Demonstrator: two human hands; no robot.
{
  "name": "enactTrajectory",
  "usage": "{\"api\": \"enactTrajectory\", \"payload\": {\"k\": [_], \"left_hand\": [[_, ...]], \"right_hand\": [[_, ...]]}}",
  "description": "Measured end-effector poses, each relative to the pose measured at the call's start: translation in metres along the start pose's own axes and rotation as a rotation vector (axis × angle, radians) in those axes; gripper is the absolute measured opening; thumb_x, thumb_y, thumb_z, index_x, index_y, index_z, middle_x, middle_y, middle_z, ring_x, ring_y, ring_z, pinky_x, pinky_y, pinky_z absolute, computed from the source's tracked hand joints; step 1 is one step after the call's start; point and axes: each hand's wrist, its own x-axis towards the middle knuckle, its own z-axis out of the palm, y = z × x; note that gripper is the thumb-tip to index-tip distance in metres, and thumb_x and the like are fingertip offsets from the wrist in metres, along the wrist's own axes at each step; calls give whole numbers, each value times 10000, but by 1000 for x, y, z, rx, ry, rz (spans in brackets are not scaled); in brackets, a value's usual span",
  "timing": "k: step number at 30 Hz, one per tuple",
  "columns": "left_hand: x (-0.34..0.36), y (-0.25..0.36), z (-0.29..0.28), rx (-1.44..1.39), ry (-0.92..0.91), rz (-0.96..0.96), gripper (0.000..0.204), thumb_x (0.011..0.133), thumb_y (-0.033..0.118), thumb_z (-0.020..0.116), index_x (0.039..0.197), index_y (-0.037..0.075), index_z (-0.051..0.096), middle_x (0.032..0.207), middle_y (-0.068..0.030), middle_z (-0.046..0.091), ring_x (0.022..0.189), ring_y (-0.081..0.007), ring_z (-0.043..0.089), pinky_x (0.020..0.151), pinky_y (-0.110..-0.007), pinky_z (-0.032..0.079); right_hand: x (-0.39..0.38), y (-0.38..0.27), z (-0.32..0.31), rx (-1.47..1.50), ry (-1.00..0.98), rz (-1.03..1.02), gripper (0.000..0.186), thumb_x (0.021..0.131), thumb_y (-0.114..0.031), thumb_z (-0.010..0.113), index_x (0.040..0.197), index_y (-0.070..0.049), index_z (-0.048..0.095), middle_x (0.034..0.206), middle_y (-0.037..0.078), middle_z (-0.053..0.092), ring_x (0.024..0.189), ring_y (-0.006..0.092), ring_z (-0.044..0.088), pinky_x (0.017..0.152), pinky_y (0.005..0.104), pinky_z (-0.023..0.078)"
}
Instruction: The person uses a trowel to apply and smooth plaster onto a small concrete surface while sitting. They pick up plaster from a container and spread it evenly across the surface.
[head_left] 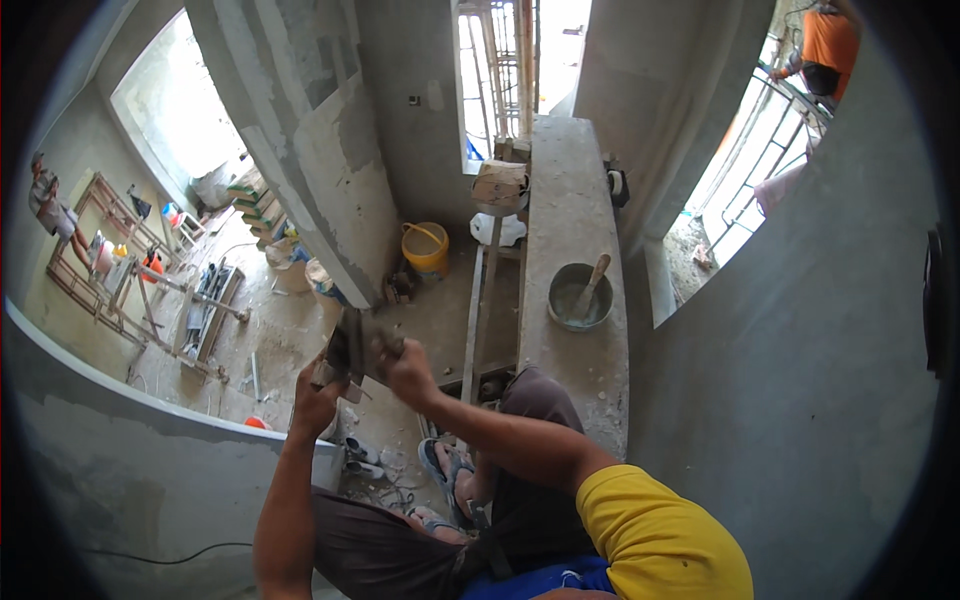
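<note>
My left hand [315, 398] grips a flat tool [333, 375], whose exact kind is hard to make out. My right hand [408, 370] is closed round the handle of what looks like a trowel, its dark blade [352, 342] held against or just above that flat tool and blurred. To the right of my hands, a round grey bucket [568, 316] with a wooden-handled tool [598, 275] in it sits on a dusty concrete ledge [560, 220]. My sandalled feet are below, beside a long straight bar [475, 300].
A yellow bucket [425, 255] stands by the wall ahead. Down on the left are scaffolding [140, 290], stacked bags [250, 200], loose materials and a person [52, 205]. Outside the right window a worker in orange [825, 50] is at metal bars. A grey half-wall [150, 460] runs along my left.
</note>
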Motion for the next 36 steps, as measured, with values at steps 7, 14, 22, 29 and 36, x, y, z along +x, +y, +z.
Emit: {"api": "enactTrajectory", "payload": {"k": [7, 14, 22, 29, 36], "left_hand": [[-6, 4, 6, 73, 23, 11, 365, 819, 5, 611, 1182, -29, 587, 1034, -84, 647, 927, -170, 617, 875, -315, 485], [-7, -5, -2, 272, 52, 142, 351, 833, 15, 619, 1175, -50, 586, 1128, -121, 600, 1037, -198, 598, 962, -338, 452], [-3, 1, -1, 114, -7, -8, 327, 834, 12, 625, 1158, -22, 598, 1055, -81, 634, 942, -172, 610, 874, -312, 479], [4, 7, -3, 64, -61, 26, 397, 824, -9, 641, 1216, -18, 573, 973, -50, 651, 888, -136, 611, 812, -293, 495], [4, 2, -3, 148, -38, -22, 364, 834, 25, 656, 1186, -22, 575, 1057, -75, 654, 953, -152, 620, 863, -306, 491]], "right_hand": [[-6, -13, -2, 101, 14, 17, 124, 930, -113, 558, 903, -5, 614, 754, -5, 549, 724, 81, 453, 641, 288, 421], [-4, -10, -1, -85, -2, -121, 155, 901, -105, 535, 950, 7, 630, 767, 92, 611, 735, 122, 521, 681, 320, 453], [-12, -16, -2, -197, -76, -156, 151, 927, -137, 559, 901, 6, 601, 709, 5, 520, 689, 90, 426, 603, 283, 394], [-9, -9, 3, -135, -16, -281, 170, 935, -149, 575, 833, -17, 606, 711, -26, 526, 683, 83, 436, 610, 294, 400], [-16, -14, 4, -153, -55, -348, 127, 921, -98, 550, 830, -16, 582, 727, -28, 532, 688, 80, 444, 624, 292, 405]]}}
